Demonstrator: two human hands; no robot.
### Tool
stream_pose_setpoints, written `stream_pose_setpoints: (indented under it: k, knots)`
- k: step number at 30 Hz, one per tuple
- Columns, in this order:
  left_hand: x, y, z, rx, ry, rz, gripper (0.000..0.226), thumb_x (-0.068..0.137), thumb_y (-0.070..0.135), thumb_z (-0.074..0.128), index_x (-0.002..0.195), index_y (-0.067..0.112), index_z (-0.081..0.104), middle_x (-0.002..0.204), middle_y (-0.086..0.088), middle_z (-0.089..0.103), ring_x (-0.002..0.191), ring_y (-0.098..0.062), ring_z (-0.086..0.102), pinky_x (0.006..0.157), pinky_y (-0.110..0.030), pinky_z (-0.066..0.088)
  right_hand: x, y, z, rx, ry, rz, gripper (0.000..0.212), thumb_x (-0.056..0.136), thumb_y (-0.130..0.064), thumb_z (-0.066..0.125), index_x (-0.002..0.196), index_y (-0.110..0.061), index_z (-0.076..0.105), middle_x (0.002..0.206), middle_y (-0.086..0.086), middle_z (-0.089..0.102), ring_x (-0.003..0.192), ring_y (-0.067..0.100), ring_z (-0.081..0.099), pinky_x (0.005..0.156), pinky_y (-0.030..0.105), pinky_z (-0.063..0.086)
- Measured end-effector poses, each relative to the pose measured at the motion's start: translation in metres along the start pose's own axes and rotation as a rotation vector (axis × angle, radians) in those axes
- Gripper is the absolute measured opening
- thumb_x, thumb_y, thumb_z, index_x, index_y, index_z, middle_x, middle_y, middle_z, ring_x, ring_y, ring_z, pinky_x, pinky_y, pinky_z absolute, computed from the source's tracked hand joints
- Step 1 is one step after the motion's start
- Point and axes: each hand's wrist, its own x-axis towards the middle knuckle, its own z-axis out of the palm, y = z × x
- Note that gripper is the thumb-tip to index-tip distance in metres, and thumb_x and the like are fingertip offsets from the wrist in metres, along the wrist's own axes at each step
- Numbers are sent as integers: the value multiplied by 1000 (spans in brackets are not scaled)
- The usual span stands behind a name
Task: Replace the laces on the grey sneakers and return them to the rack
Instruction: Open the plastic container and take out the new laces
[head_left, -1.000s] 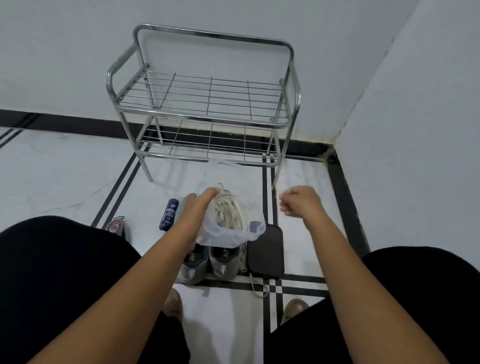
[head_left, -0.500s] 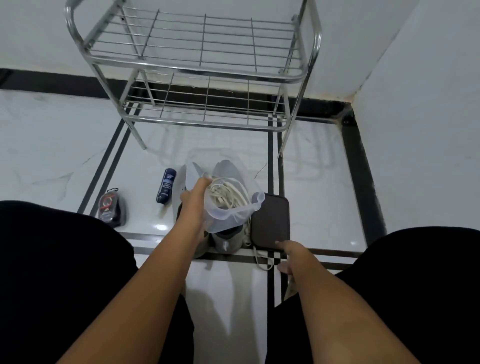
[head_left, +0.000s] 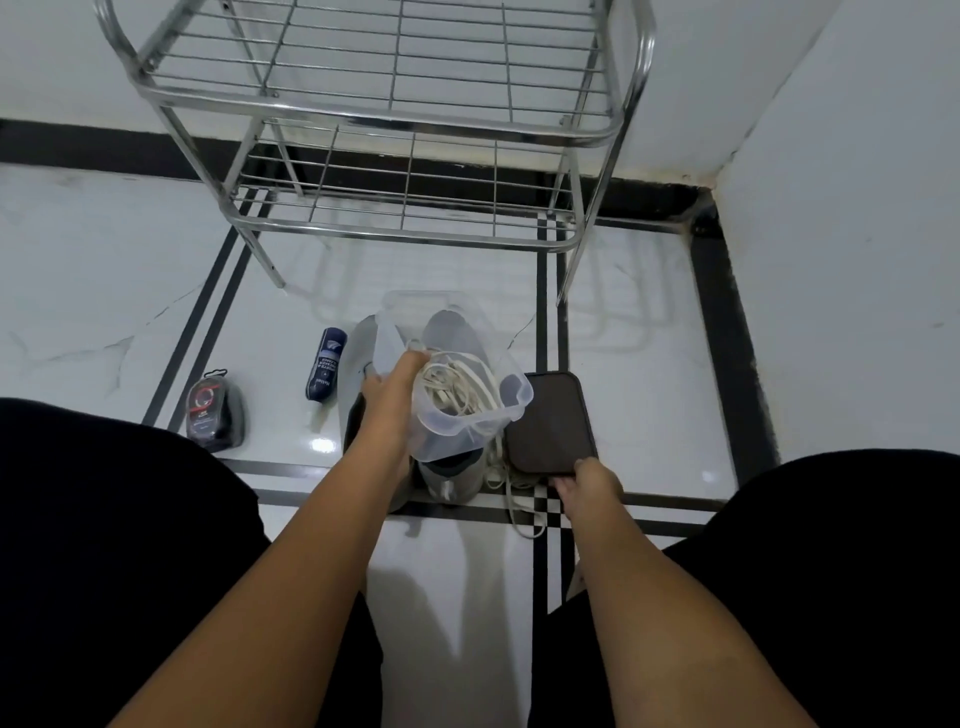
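Observation:
My left hand (head_left: 390, 391) holds a clear plastic container (head_left: 470, 415) by its rim, tilted, with a bundle of white laces (head_left: 457, 384) inside. Under it on the floor stand the grey sneakers (head_left: 451, 480), mostly hidden by the container and my arm. A loose white lace (head_left: 522, 512) trails on the floor beside them. My right hand (head_left: 587, 486) grips the near edge of a flat dark brown lid (head_left: 550, 421) lying to the right of the sneakers. The chrome wire rack (head_left: 395, 228) stands behind, both shelves bare.
A dark blue bottle (head_left: 324, 371) lies on the floor left of the sneakers, and a dark round tin in a package (head_left: 213, 413) lies further left. White walls close off the back and the right. My black-clad knees flank the scene.
My right hand dropped from beside the container down to the floor and took hold of the brown lid's near edge. The view tilted down and came closer; the left hand still holds the container.

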Motion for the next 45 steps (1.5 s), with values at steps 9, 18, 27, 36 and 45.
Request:
stream_pose_setpoints:
  k: [9,18,27,36,45]
  knots:
    - [-32,23,6,-20,-13,120,105,54,59,72,146,36,26,142,-1,43,122,-30,49,97,-54,45,-126,-99,11,264,-340,-174,27,96,7,38,119,3,52,108,18,59,109,31,61,94,40,51]
    - [-71,76,8,89,-179,237,94,77,52,69,150,40,10,152,-3,31,130,-35,40,100,-53,39,-187,-116,0,-460,-369,-572,17,95,-15,54,97,0,62,84,14,67,59,17,62,54,26,53]
    - [-95,89,-21,88,-249,271,92,75,70,59,148,49,7,157,0,24,138,-29,33,111,-54,29,-210,-88,14,-391,-638,-774,29,99,-7,46,119,-17,64,108,2,69,100,15,66,79,24,55]
    - [-94,89,-22,130,-332,143,126,48,78,73,148,50,1,158,1,21,140,-32,28,104,-57,34,-214,-84,23,-617,-348,-1192,27,97,-17,49,113,-20,71,96,1,71,93,21,65,88,40,55]
    - [-98,99,-22,23,-360,114,77,61,73,70,125,34,53,128,-14,51,113,-34,54,92,-49,48,-228,-87,24,-299,-978,-261,66,71,-64,69,124,-27,59,120,16,64,103,38,66,93,49,52]
